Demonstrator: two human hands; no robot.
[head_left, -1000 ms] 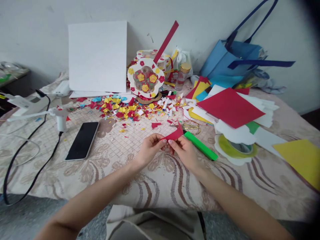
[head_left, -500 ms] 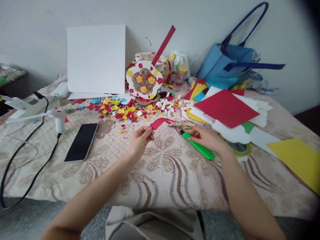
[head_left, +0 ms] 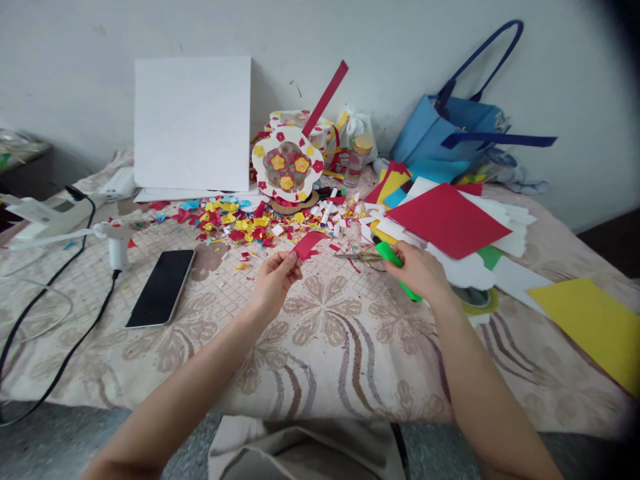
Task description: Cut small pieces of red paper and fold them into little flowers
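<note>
My left hand (head_left: 274, 279) pinches a small curled piece of red paper (head_left: 307, 244) and holds it up over the patterned bedspread. To its right, my right hand (head_left: 417, 269) is closed round a bright green marker-like stick (head_left: 391, 257) that lies on the cloth. Gold-handled scissors (head_left: 361, 256) lie just left of that hand. Behind both hands spreads a heap of red, yellow, blue and white paper scraps (head_left: 240, 223). A round white paper craft with red and yellow flowers (head_left: 287, 165) stands upright behind the scraps.
A black phone (head_left: 161, 287) lies at the left, beside a white glue gun (head_left: 118, 240) with a black cable. A white board (head_left: 193, 123) leans on the wall. Red, white and yellow paper sheets (head_left: 447, 218) pile at the right, by a blue bag (head_left: 440, 137).
My hands have parted: the right one left the red paper, moved right and closed on the green stick. The left hand keeps the red piece and has lifted it slightly.
</note>
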